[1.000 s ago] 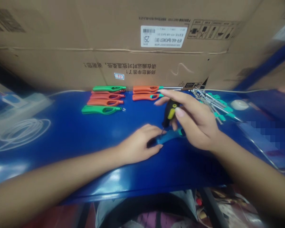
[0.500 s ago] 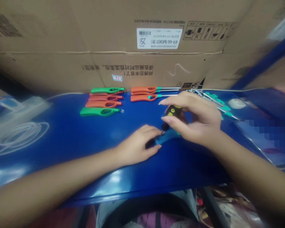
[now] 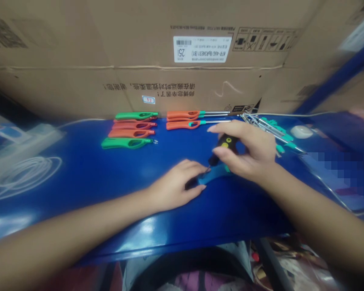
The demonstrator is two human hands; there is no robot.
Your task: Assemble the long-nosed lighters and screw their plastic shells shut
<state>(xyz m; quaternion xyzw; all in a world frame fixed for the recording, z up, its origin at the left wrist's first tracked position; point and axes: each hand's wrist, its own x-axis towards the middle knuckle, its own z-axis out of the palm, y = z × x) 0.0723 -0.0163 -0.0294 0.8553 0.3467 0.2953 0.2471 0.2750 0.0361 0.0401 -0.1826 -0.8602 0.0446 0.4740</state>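
My right hand [image 3: 248, 151] is wrapped round a black screwdriver with yellow dots [image 3: 223, 147], its tip pointing down-left onto a blue plastic lighter body [image 3: 214, 173] that lies on the blue table [image 3: 87, 173]. My left hand [image 3: 176, 186] presses down on the left end of that blue body, fingers curled over it. Most of the blue piece is hidden beneath both hands.
Green and orange lighter bodies [image 3: 130, 128] lie in a row at the back, with orange ones with metal rods [image 3: 194, 119] beside them. A heap of metal rods with teal ends [image 3: 271, 129] lies right. A cardboard box [image 3: 182, 56] walls the back; a white cable coil [image 3: 24, 173] sits left.
My right hand has tilted the screwdriver lower and farther right, and the fingers have shifted round its handle. The left hand has stayed in place.
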